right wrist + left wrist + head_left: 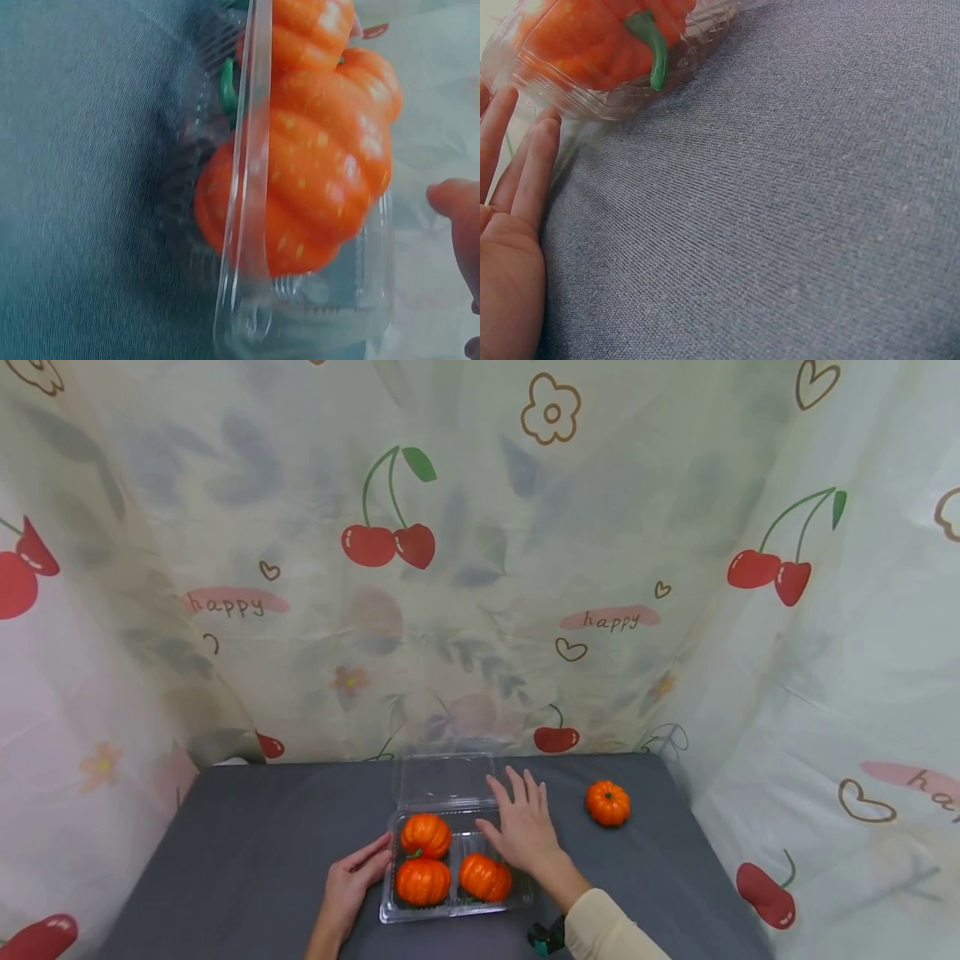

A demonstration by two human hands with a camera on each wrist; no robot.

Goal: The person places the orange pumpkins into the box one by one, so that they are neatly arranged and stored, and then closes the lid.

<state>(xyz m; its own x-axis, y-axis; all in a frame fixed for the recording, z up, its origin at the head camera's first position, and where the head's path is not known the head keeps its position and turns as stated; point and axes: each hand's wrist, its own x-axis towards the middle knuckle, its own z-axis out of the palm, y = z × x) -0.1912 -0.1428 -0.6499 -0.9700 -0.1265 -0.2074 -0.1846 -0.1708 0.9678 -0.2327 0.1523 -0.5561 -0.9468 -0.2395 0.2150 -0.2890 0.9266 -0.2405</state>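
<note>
A clear plastic clamshell box (455, 912) stands on the table with its lid (446, 779) raised at the back. Inside are three orange toy pumpkins: one at back left (426, 835), one at front left (423, 882) and one at front right (485, 877). My left hand (356, 887) rests its extended fingertips against the box's left side; in the left wrist view those fingers (536, 169) are at the plastic wall. Over the box's right back part, my right hand (523, 827) spreads its fingers and holds nothing. A fourth pumpkin (608, 803) lies right of the box.
The dark grey cloth-covered table (255, 852) is enclosed by patterned curtains (465, 610) at the back and both sides. A small dark object with a green part (546, 937) shows beside the right sleeve (609, 930).
</note>
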